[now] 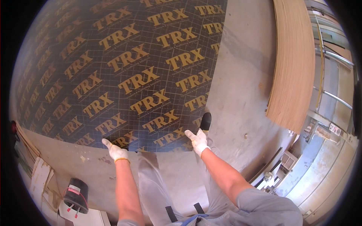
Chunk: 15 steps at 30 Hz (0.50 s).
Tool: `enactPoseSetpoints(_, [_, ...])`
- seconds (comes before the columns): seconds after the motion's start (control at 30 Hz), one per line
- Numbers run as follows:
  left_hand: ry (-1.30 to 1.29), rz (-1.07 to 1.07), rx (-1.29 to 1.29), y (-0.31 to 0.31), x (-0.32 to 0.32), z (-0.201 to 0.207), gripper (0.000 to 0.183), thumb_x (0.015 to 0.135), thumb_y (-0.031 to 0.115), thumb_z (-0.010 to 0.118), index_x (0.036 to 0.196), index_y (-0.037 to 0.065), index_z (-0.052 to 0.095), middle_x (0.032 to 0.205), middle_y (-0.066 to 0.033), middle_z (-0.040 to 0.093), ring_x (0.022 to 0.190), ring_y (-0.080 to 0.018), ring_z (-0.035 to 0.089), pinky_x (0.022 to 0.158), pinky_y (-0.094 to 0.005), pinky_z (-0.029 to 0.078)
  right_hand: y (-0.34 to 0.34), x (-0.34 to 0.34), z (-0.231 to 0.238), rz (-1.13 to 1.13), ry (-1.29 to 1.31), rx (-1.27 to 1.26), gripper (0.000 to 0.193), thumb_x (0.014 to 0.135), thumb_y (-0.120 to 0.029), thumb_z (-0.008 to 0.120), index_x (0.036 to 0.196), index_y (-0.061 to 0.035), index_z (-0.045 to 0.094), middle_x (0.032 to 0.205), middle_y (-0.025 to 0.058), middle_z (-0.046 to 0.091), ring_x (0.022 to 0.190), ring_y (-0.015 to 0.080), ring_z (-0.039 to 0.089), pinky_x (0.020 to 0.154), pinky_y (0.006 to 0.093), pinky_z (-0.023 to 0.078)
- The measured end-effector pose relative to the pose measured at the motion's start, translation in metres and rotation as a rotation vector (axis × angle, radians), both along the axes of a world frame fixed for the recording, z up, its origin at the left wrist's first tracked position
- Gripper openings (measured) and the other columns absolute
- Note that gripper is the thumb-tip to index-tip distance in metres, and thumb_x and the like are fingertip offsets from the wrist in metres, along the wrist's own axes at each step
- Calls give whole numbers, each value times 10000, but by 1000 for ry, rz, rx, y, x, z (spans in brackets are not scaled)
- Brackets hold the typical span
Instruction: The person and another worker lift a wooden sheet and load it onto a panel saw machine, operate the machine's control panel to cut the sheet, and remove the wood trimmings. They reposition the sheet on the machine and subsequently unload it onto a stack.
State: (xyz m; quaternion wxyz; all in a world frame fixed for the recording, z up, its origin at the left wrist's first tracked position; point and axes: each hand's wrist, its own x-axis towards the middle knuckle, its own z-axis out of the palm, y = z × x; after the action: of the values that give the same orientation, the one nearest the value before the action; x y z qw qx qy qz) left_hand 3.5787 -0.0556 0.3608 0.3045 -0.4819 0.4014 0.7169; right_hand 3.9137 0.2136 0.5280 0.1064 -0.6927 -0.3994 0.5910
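Gloved fingers of both hands are curled over the near edge of a large dark film-faced plywood panel (124,71), which is printed all over with repeated gold lettering and a fine grid. The left hand (115,151) is closed on that edge toward its left part, and the right hand (198,141) is closed on it close to the near right corner; white work gloves are worn on both. The hands are set well apart along the edge, a spacing that seems suited to keeping so broad a sheet level and under control. The panel is spread over the concrete floor (241,86) ahead of the person, its near edge held in the hands, though how far that edge is raised off the floor cannot be told. A black shoe (205,121) is seen just beside the right hand, at the panel's near right corner, possibly placed there to steady or stop the sheet.

To the right, well apart from the panel, a stack of pale wood sheets (292,67) is piled with its edges aligned. Beyond it, metal rails (337,100) are seen. At the lower left, a black cylindrical device (76,193) with a red band is rested on a white surface, beside wood offcuts (37,177). No open container can be made out, so no contents can be reported.
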Motion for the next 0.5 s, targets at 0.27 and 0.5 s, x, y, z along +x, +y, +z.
enactPoseSetpoints(0.27, [-309, 501, 1264, -114, -3, -128, 939, 1097, 766, 633, 1753, 113, 480, 1789, -112, 517, 1615, -357, 496, 1391, -528, 336, -17, -11, 12, -18, -79, 2, 709, 1011, -257, 935, 1569, 37, 611, 1471, 129, 771, 1325, 251, 701, 1190, 364, 501])
enactPoseSetpoints(0.5, [-384, 349, 1307, -123, -9, -137, 974, 1096, 786, 611, 1764, 93, 459, 1809, -113, 492, 1641, -357, 466, 1406, -533, 300, -26, -7, 7, -30, -68, 4, 616, 1038, -240, 901, 1530, 33, 652, 1435, 127, 784, 1288, 234, 712, 1155, 350, 513])
